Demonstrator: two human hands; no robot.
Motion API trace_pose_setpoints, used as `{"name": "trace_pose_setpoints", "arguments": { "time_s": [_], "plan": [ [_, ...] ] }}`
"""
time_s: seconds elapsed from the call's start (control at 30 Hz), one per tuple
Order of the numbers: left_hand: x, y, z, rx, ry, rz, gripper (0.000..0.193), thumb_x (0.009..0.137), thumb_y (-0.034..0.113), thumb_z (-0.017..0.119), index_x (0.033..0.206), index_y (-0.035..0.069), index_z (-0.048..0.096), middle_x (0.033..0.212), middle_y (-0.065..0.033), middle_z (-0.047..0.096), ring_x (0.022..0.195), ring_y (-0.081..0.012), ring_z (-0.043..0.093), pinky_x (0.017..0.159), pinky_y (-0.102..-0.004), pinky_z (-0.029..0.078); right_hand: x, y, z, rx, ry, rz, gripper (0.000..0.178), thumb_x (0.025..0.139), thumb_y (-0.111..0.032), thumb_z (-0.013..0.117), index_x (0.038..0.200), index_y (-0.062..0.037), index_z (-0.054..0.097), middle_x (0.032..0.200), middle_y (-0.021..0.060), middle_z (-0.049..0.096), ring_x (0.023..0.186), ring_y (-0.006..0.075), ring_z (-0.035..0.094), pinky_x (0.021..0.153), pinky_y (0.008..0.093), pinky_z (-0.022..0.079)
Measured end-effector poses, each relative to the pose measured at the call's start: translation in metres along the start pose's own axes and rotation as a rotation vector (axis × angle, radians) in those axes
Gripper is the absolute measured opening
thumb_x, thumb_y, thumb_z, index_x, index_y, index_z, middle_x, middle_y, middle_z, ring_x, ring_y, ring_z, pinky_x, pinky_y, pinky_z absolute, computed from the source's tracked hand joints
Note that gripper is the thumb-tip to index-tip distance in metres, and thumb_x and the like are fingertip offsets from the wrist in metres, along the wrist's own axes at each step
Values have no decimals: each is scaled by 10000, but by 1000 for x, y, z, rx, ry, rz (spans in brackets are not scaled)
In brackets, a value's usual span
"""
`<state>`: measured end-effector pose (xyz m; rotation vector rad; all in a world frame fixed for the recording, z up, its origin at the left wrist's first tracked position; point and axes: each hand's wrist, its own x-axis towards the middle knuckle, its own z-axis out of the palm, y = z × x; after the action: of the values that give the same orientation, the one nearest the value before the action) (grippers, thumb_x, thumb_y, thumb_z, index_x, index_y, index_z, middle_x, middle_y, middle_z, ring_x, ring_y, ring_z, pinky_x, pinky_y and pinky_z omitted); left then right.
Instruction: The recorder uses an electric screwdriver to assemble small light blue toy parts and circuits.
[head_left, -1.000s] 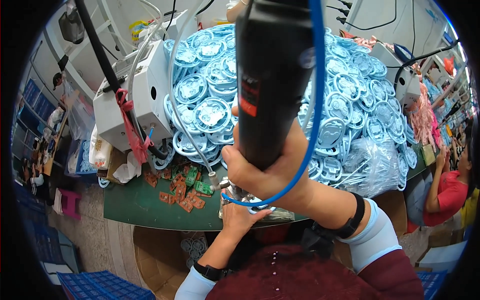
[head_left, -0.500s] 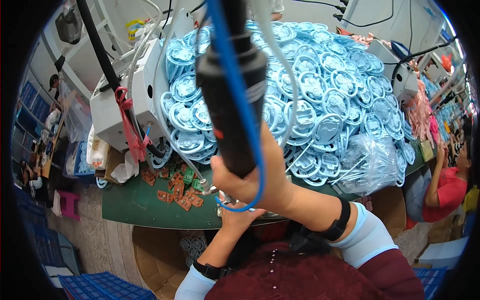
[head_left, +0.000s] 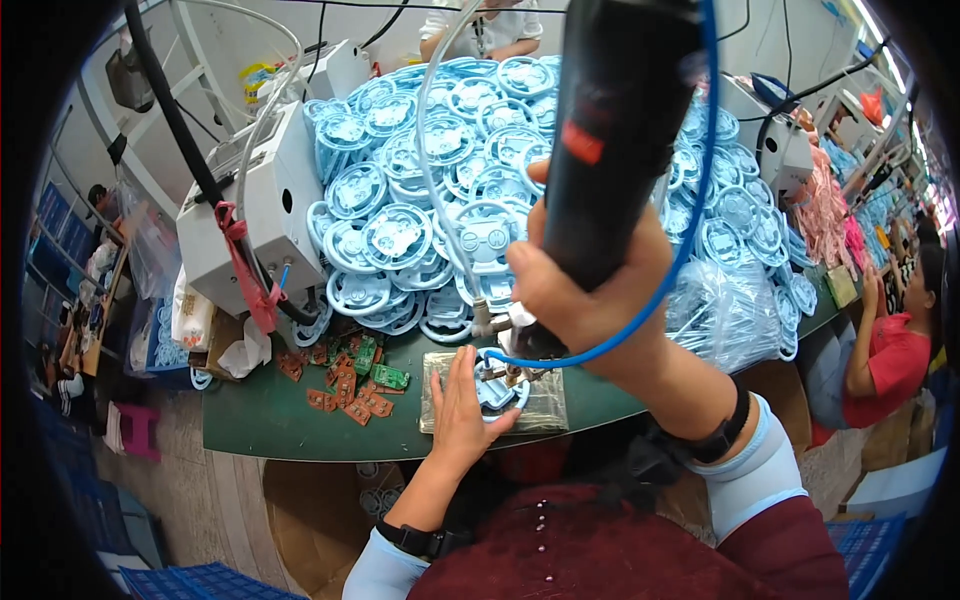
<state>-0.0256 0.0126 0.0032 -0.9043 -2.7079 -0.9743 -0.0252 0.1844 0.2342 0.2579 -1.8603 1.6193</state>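
Observation:
My right hand (head_left: pixel 605 300) is wrapped round a black power screwdriver (head_left: pixel 615 140), tilted, with a blue air hose (head_left: pixel 690 220) looping from it. Its metal tip end (head_left: pixel 515 370) is over a light blue plastic toy steering wheel part (head_left: pixel 492 398). That part lies on a tape-covered block (head_left: pixel 550 405) at the table's front edge. My left hand (head_left: pixel 460 412) holds the part's left side, fingers along it and thumb at its lower rim. The tip's exact contact is hidden by the fittings. Orange and green circuit boards (head_left: pixel 355 385) lie left of the block.
A large heap of light blue wheel parts (head_left: pixel 400 235) covers the back of the green table (head_left: pixel 290 425). A grey machine box (head_left: pixel 255 210) stands left and a clear plastic bag (head_left: pixel 725 310) right. Another person sits behind the heap; a person in red (head_left: pixel 890 370) is at right.
The screwdriver and my right hand have moved right, uncovering the block and wheel part. My left hand's fingers now show beside the part. A person behind the heap has come further into view.

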Motion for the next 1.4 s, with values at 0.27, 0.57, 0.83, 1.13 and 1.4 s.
{"name": "trace_pose_setpoints", "arguments": {
  "time_s": [0.27, 0.57, 0.83, 1.13, 1.4],
  "plan": [
    [2, -7, 0, -47, -88, -14, 1127, 651, 331, 892, 1499, -14, 235, 1493, -226, 403, 1382, -376, 409, 1128, -621, 218, -4, 31, 9, 17, -10, -54, 444, 776, -72, 692, 1183, -33, 518, 724, 17, 572, 620, 105, 542, 624, 275, 469],
    [1, -3, 0, 6, -126, -17, 1034, 660, 318, 864, 1458, -21, 299, 1464, -226, 412, 1383, -387, 379, 1125, -629, 210, -19, 42, 15, -74, 23, -200, 402, 771, -53, 695, 1119, -45, 495, 728, 43, 582, 625, 106, 565, 602, 280, 476],
    [-2, 9, 9, -36, 21, -23, 962, 643, 254, 851, 1415, -26, 349, 1464, -240, 386, 1396, -408, 343, 1120, -617, 247, 1, 3, -3, 132, 38, 41, 406, 769, -87, 720, 1120, -5, 533, 813, 49, 563, 683, 124, 527, 611, 293, 462],
    [-5, 4, 11, -116, 29, 22, 777, 651, 208, 808, 1325, -16, 492, 1338, -271, 499, 1306, -504, 425, 1031, -518, 448, -31, 13, 15, 83, -133, -90, 410, 784, -53, 695, 1124, -19, 468, 745, 27, 577, 624, 83, 559, 586, 258, 471],
    [-4, 4, 9, -94, 74, 108, 863, 654, 245, 820, 1369, -31, 423, 1345, -271, 489, 1287, -528, 437, 1058, -544, 410, -36, 24, 15, 47, -122, -28, 440, 771, -63, 709, 1120, -14, 446, 754, 44, 594, 618, 112, 587, 580, 282, 485]
  ]
}}
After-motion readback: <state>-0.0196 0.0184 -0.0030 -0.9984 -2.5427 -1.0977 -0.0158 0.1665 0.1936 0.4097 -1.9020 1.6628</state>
